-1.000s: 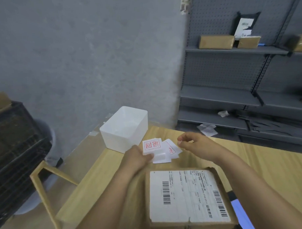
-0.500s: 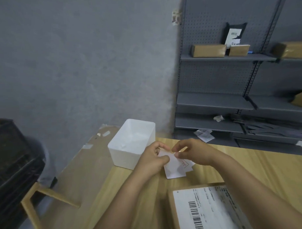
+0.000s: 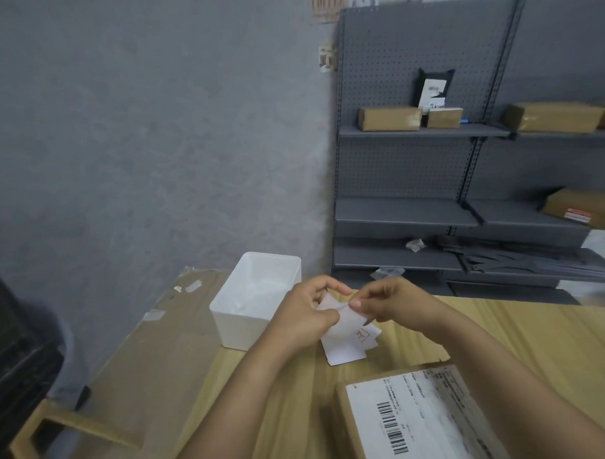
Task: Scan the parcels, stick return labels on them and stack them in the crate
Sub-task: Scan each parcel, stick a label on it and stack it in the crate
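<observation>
A small stack of white return labels (image 3: 348,341) with red print is held above the wooden table (image 3: 524,328). My left hand (image 3: 306,318) grips the stack from the left. My right hand (image 3: 387,303) pinches the top sheet's upper edge between thumb and fingers. A brown cardboard parcel (image 3: 417,421) with a white barcode shipping label lies on the table at the lower right, below my right forearm. A dark crate (image 3: 13,349) shows at the left edge, partly out of view.
A white plastic bin (image 3: 228,314) stands on the table just left of my hands. Flat cardboard (image 3: 154,354) leans beside the table. Grey metal shelving (image 3: 430,211) at the back right holds several brown parcels. A wooden frame (image 3: 61,426) sits at the lower left.
My hands came together on the labels and lifted them slightly; the right hand now pinches the top sheet. The view tilted up, pushing the parcel toward the lower right.
</observation>
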### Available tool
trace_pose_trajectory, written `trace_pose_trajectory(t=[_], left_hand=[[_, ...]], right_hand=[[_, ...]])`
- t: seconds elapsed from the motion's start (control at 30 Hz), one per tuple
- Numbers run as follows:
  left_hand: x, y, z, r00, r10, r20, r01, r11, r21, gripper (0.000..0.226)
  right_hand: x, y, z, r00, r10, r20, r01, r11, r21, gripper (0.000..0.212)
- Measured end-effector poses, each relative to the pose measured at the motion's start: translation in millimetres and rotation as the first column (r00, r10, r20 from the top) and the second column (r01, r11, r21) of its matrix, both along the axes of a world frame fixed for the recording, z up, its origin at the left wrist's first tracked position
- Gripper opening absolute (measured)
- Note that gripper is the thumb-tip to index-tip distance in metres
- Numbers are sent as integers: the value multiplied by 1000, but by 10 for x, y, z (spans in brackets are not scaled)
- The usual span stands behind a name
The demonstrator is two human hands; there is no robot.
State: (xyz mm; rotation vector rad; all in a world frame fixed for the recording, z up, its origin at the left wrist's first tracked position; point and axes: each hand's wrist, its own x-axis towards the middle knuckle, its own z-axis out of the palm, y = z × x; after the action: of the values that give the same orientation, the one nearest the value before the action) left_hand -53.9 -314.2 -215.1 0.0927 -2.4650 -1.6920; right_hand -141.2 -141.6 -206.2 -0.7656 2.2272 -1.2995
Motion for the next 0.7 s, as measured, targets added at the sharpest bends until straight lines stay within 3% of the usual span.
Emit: trace_pose_trajectory(t=[0.1, 0.27, 0.37, 0.47, 0.53, 0.63, 0.7], left_hand=[[14, -34, 50, 1000, 0, -21, -1, 1000, -17, 46], [67, -216, 171, 999, 37, -12, -38, 996, -85, 54], [54, -451, 224, 983, 181, -42, -185, 976, -112, 55], [-18, -746, 222, 898, 430, -91, -439, 868, -231, 48], [-41, -910, 216, 855, 505, -121, -512, 783, -352, 41], [-63, -1037, 201, 843, 528, -105, -503, 701, -505, 35], [-69, -1024, 197, 871, 490, -5, -406, 715, -570, 29]], right_hand=[[28, 1, 30, 998, -47, -32, 46, 999, -25, 19], [3, 37, 48, 947, -230, -225, 237, 971, 5, 28], [-68, 118, 10, 888, -391, -242, 399, 917, -18, 29], [-96, 191, -29, 828, -502, -249, 511, 859, -30, 26], [-88, 206, -43, 821, -516, -245, 524, 851, -36, 24], [-57, 207, -58, 833, -500, -237, 508, 861, -32, 22], [-37, 219, -67, 839, -490, -236, 497, 867, -36, 22]])
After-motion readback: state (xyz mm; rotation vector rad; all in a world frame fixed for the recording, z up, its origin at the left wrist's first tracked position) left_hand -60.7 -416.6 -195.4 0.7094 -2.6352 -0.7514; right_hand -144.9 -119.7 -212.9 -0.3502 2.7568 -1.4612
